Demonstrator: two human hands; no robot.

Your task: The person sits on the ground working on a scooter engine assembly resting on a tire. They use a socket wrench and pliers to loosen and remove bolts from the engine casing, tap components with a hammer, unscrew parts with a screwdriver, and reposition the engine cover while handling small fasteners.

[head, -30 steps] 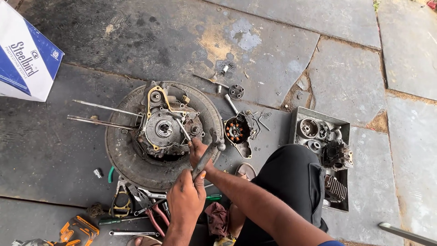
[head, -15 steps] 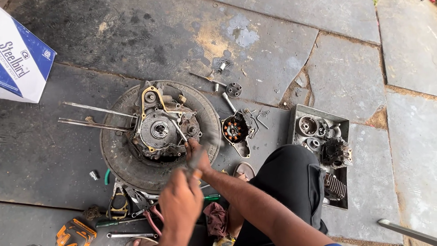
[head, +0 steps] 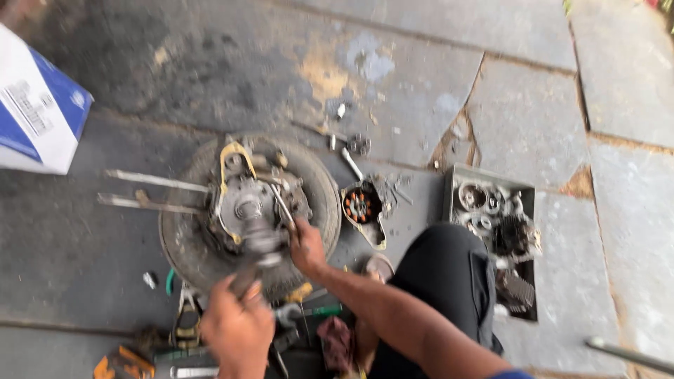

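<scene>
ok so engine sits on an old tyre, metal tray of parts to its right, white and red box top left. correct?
Not quite. The head view shows the box is white and blue, not red. The engine does sit on the old tyre, with the metal tray of parts to its right.

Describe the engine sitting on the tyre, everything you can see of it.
The engine is a grimy grey metal casing with a round cover at its middle and a yellowish gasket looping over its top left. It lies flat on an old tyre on the stone floor. Two long studs stick out to the left. The right hand rests at its lower right edge; the left hand holds a blurred tool against its lower side.
</scene>
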